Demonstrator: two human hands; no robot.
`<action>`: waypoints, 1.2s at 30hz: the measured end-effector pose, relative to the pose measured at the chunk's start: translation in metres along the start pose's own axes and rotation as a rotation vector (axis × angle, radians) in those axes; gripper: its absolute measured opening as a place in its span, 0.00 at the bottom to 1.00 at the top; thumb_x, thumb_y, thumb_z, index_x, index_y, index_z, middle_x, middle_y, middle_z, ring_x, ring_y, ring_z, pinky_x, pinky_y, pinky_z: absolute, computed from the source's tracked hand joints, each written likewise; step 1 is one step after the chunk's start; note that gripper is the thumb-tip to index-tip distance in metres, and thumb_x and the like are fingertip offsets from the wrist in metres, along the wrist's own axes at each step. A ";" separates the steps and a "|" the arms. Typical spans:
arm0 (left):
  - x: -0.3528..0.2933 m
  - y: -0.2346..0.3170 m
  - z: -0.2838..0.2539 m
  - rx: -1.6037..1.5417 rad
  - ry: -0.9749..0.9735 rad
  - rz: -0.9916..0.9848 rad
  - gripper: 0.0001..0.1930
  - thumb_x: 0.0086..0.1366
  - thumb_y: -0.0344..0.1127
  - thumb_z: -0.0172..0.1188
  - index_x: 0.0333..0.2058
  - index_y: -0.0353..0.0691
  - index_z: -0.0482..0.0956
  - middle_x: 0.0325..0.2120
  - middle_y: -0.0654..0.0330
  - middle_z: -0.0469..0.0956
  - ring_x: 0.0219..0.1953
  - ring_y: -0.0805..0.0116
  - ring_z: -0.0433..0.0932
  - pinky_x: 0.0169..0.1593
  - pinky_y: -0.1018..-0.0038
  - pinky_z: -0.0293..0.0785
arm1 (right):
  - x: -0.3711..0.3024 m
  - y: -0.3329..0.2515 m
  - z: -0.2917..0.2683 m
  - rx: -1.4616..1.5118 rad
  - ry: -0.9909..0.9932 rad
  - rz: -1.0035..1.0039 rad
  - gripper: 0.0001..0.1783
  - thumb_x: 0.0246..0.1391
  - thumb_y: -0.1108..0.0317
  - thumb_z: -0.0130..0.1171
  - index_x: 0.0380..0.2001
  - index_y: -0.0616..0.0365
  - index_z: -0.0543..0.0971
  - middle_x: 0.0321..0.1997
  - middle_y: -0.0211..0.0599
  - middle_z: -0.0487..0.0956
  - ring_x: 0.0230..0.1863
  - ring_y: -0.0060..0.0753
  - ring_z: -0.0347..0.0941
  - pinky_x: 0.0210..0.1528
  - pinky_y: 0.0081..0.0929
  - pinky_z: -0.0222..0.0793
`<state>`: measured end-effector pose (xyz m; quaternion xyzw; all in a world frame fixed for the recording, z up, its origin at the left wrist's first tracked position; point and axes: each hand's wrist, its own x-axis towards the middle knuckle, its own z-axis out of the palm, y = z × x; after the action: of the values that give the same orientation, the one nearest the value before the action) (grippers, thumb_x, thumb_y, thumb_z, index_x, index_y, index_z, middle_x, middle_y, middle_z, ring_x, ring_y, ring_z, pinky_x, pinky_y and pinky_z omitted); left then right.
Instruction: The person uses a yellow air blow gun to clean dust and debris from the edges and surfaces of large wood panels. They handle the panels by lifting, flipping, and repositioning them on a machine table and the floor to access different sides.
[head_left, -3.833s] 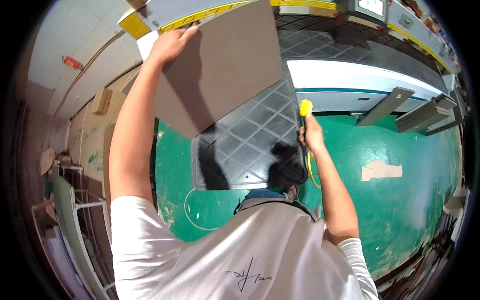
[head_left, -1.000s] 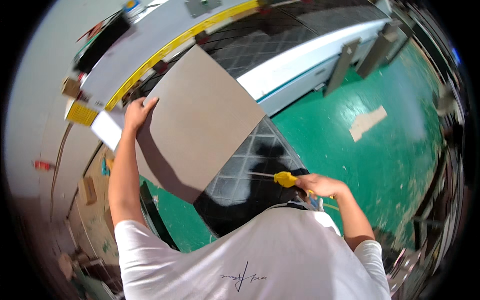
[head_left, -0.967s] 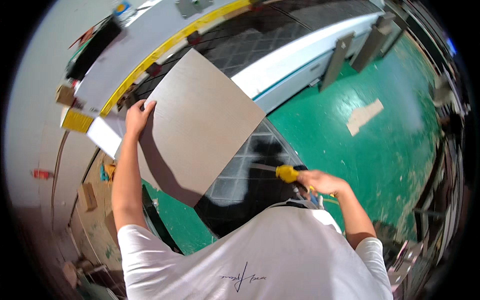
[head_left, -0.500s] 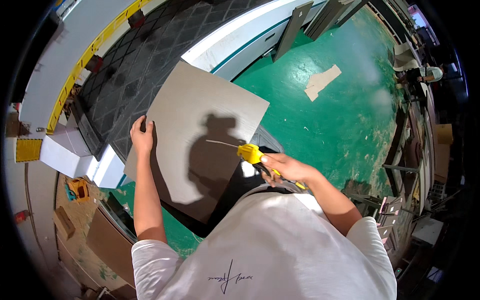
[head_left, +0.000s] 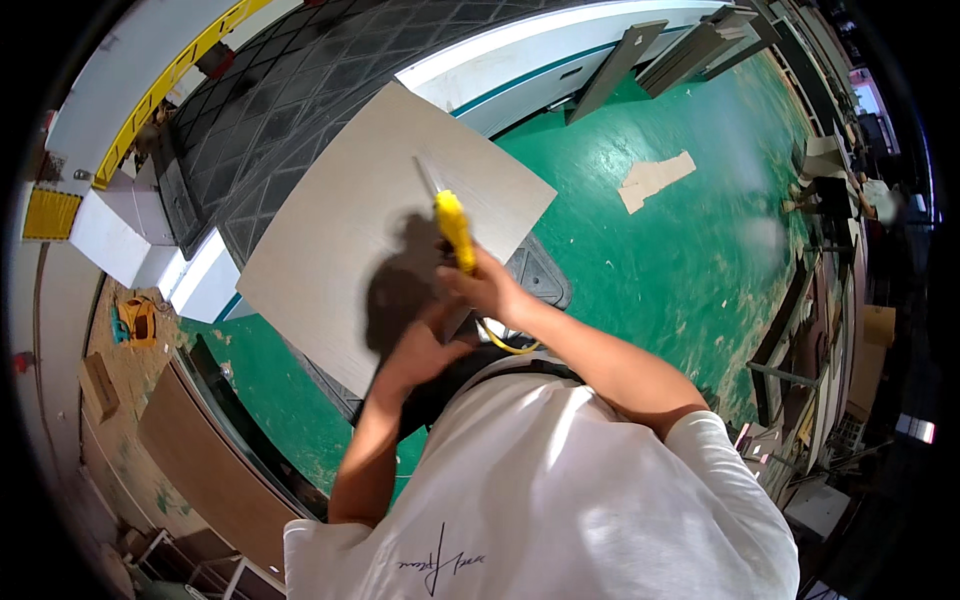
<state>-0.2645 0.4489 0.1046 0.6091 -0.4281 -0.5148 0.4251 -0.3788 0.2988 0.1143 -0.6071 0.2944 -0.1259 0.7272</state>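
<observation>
My right hand [head_left: 488,286] is closed round the handle of a yellow air blow gun [head_left: 453,222]. Its thin nozzle points away from me over a large grey-beige panel [head_left: 335,215], and a yellow hose [head_left: 508,345] curves down from the grip toward my waist. Just left of that hand, above the panel's near edge, is my left hand [head_left: 415,353], empty, with its thumb apart from the fingers. Some of its fingertips are in shadow. The panel lies flat, partly over a dark tiled bed, and my shadow falls across it.
A black-tiled machine bed [head_left: 300,95] with a white side wall [head_left: 530,85] extends ahead. A cardboard-coloured scrap [head_left: 656,180] lies on the green floor [head_left: 700,250]. Boards [head_left: 617,72] lean at the far side; more stand at left [head_left: 210,455]. A person [head_left: 880,200] is far right.
My left hand has left the panel's left edge and come in beside my right hand. The blow gun has swung left and now points forward. The panel appears slightly turned.
</observation>
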 end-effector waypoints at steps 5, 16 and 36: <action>-0.007 -0.022 0.022 -0.699 0.411 -0.097 0.18 0.72 0.37 0.59 0.56 0.33 0.74 0.46 0.53 0.79 0.41 0.66 0.79 0.50 0.71 0.75 | 0.004 0.016 -0.034 -0.704 0.045 -0.210 0.28 0.63 0.57 0.66 0.61 0.59 0.77 0.48 0.43 0.84 0.51 0.33 0.79 0.56 0.31 0.74; -0.106 -0.064 -0.056 0.100 0.962 -0.085 0.34 0.68 0.28 0.63 0.69 0.28 0.60 0.70 0.47 0.65 0.71 0.55 0.65 0.72 0.61 0.59 | 0.037 0.058 -0.195 -0.387 0.372 0.311 0.60 0.45 0.47 0.80 0.73 0.65 0.60 0.57 0.48 0.77 0.49 0.36 0.76 0.47 0.36 0.77; 0.026 -0.010 -0.107 0.539 0.721 -0.238 0.36 0.64 0.48 0.67 0.63 0.33 0.68 0.56 0.38 0.74 0.56 0.37 0.75 0.58 0.55 0.73 | 0.151 -0.042 -0.270 -0.190 0.271 0.108 0.20 0.69 0.53 0.59 0.41 0.62 0.81 0.31 0.34 0.84 0.35 0.28 0.80 0.39 0.28 0.74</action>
<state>-0.1550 0.4352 0.1002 0.8827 -0.2987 -0.1857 0.3115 -0.4086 -0.0105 0.0887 -0.6339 0.4326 -0.1391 0.6259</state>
